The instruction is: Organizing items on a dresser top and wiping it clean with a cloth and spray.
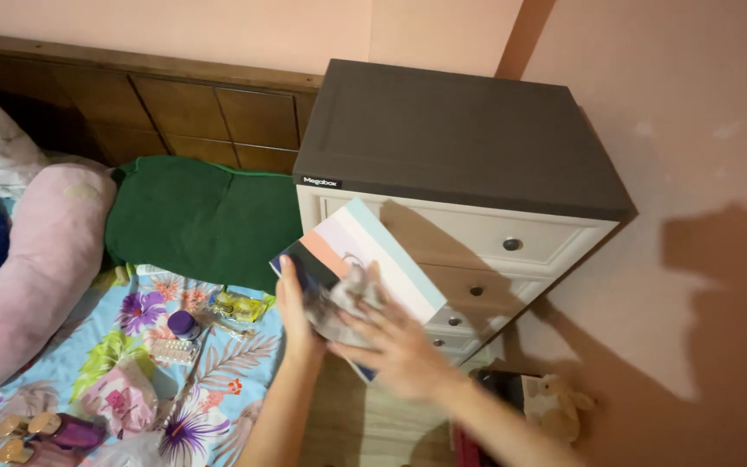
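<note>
Beside a bed, a flat rectangular box (365, 259) banded in white, pale blue, peach and dark tones tilts in front of a white drawer unit (477, 233) with a dark grey top. Left hand (294, 311) clasps the box's lower edge, fingers wrapped around it. Right hand (395, 342) presses a crumpled grey cloth (347, 303) against its face, fingers spread. Small packets lie on the floral bedsheet (226, 363); walls are pink.

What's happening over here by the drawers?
A person holds up a striped flat box with the left hand while the right hand presses a grey cloth against its face. This is in front of a white chest of drawers, beside a bed with a flowered sheet strewn with small items.
</note>
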